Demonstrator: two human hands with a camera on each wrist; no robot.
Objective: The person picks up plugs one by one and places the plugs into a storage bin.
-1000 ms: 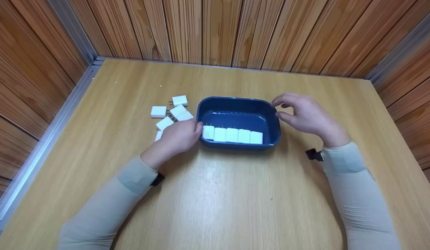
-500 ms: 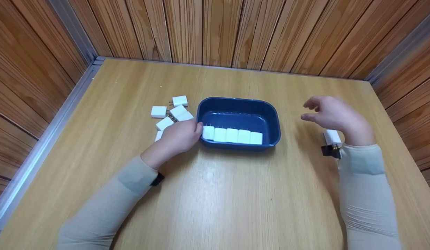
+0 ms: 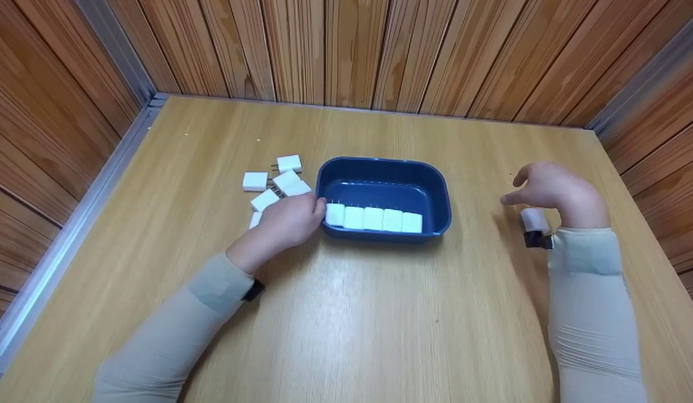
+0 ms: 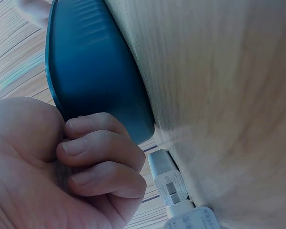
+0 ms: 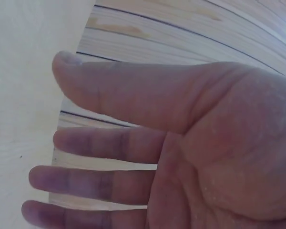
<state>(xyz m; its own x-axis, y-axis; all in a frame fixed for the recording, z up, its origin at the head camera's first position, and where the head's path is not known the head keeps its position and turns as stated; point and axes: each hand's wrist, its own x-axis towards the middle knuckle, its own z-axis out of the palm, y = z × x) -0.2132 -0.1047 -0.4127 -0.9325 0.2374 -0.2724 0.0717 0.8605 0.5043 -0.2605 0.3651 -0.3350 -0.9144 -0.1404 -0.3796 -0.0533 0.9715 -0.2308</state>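
Observation:
A dark blue rectangular plastic box [image 3: 384, 235] stands mid-table, with a row of several white charger plugs [image 3: 373, 219] along its near side, prongs pointing away. My left hand [image 3: 288, 221] holds the box's left rim near its front corner; in the left wrist view the fingers [image 4: 105, 152] are curled against the box's end. Out to the right, my right hand [image 3: 556, 190] is held with thumb and fingers apart and nothing between them. A single white charger plug [image 3: 534, 220] lies just below it, partly covered by the black wrist camera.
Left of the box lies a loose cluster of white charger plugs [image 3: 256, 181], some partly behind the left hand. Wood-plank walls [image 3: 352, 53] close off the back and sides of the table [image 3: 380, 313].
The right hand has left the box's right rim and moved rightward, near the single charger plug, which has come into sight. The left hand and the box stay where they were.

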